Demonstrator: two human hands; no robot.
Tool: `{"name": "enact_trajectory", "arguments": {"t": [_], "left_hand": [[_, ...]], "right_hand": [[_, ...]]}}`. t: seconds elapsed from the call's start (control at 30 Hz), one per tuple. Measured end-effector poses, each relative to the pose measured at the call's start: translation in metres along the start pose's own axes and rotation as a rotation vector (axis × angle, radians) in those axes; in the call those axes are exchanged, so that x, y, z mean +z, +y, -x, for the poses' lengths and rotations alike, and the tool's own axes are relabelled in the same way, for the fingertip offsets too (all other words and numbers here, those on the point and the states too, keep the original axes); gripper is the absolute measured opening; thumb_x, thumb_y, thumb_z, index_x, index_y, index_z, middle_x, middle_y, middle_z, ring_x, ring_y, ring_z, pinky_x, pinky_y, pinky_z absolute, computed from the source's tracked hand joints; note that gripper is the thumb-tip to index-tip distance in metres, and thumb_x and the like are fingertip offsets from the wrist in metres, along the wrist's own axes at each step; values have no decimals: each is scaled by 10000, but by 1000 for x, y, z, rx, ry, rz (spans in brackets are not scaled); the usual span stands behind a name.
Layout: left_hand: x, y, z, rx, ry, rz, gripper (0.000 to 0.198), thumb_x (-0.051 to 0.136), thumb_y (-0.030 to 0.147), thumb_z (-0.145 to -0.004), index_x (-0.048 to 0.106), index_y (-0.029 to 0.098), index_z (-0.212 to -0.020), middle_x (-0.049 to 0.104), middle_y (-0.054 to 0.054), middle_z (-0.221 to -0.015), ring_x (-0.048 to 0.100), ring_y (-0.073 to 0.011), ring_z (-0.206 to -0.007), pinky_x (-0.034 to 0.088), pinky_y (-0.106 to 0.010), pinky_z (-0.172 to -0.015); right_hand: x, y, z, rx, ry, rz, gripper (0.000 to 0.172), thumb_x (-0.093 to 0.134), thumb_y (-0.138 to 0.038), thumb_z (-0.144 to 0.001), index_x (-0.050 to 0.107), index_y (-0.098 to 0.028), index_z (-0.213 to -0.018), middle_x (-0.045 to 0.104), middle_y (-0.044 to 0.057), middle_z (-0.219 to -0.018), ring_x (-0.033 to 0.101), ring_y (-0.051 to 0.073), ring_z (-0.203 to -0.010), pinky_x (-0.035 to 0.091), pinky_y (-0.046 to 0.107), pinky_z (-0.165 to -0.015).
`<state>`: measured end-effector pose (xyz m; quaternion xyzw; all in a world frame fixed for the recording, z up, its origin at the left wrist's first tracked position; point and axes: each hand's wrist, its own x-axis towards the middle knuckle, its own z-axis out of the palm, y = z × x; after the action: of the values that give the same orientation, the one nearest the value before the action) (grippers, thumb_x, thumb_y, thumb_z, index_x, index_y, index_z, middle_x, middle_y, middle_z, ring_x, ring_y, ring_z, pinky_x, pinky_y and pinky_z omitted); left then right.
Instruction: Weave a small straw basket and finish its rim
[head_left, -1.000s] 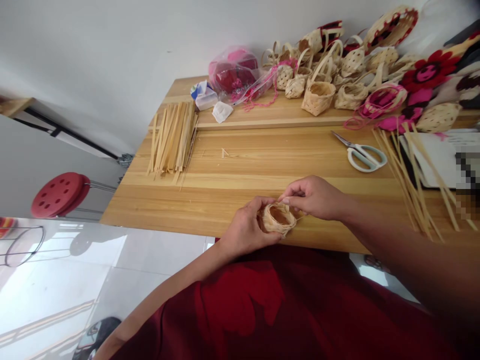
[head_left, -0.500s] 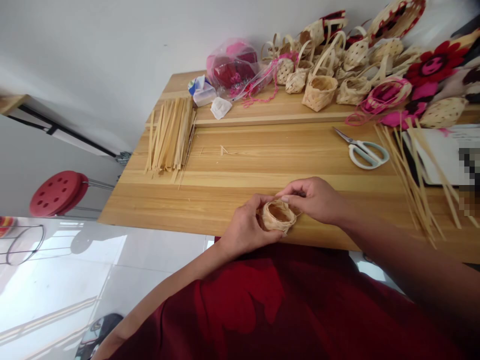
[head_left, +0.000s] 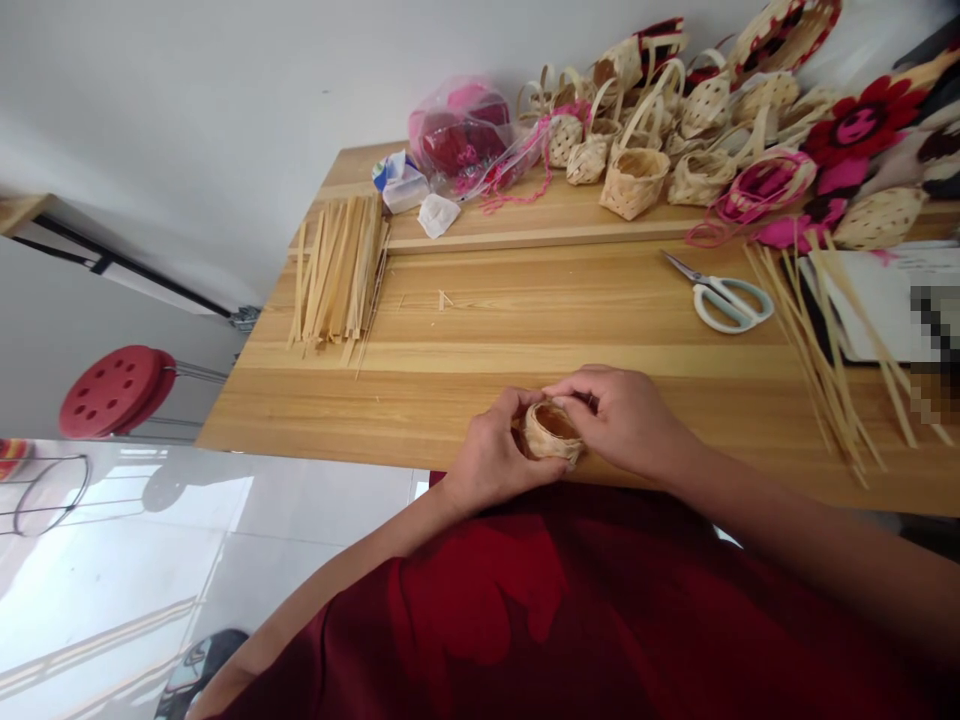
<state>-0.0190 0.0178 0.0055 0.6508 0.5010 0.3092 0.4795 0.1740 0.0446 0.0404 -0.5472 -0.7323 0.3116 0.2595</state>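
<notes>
A small woven basket [head_left: 552,432] of pale strips stands near the table's front edge, its round mouth facing up. My left hand [head_left: 501,440] is curled around its left side, thumb at the front and fingers at the back. At the far right part of the rim, my right hand [head_left: 619,412] presses with thumb and index finger together. Whether a strip end lies between those fingertips is too small to make out. Part of the basket's right side is covered by the right hand.
Scissors [head_left: 726,302] lie right of centre on the table [head_left: 480,345]. Loose thin strips [head_left: 825,350] rest at the right, and a thick bundle of strips [head_left: 337,270] at the left. Several finished baskets [head_left: 634,182] crowd the back beside a plastic bag [head_left: 461,135].
My right hand has shifted slightly left and closer over the basket's rim, its fingers more bent. The left hand keeps its hold. The view has moved slightly.
</notes>
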Motion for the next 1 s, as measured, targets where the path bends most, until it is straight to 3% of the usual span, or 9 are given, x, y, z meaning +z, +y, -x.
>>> {"name": "enact_trajectory", "arguments": {"t": [0.23, 0.6, 0.87, 1.0], "left_hand": [[2, 0, 2, 55, 0, -45, 620, 876, 267, -664, 631, 219, -1232, 773, -44, -1162, 753, -226, -1021, 606, -346, -864], [3, 1, 1, 65, -5, -56, 590, 877, 288, -664, 643, 212, -1200, 778, -54, -1128, 758, -221, -969, 613, -332, -820], [2, 4, 2, 53, -23, -75, 585, 888, 294, -658, 653, 216, -1189, 778, -50, -1123, 754, -224, -975, 614, -342, -837], [0, 4, 1, 37, -28, -29, 611, 886, 285, -672, 644, 215, -1229, 776, -55, -1145, 754, -235, -1029, 626, -340, -850]], "right_hand": [[-12, -7, 0, 45, -71, 142, 237, 601, -142, -889, 817, -239, -869, 837, 25, -873, 755, 217, -765, 526, 336, -686], [-22, -15, -1, 58, -155, 411, 236, 588, -150, -908, 810, -205, -852, 825, 60, -855, 722, 239, -771, 435, 354, -693], [-22, -16, -2, -2, -207, 361, 252, 589, -131, -882, 790, -234, -770, 790, 31, -745, 658, 194, -661, 384, 334, -627], [-22, -9, -7, -22, -193, 266, 280, 591, -124, -870, 834, -259, -847, 835, 20, -843, 725, 205, -742, 441, 321, -660]]}}
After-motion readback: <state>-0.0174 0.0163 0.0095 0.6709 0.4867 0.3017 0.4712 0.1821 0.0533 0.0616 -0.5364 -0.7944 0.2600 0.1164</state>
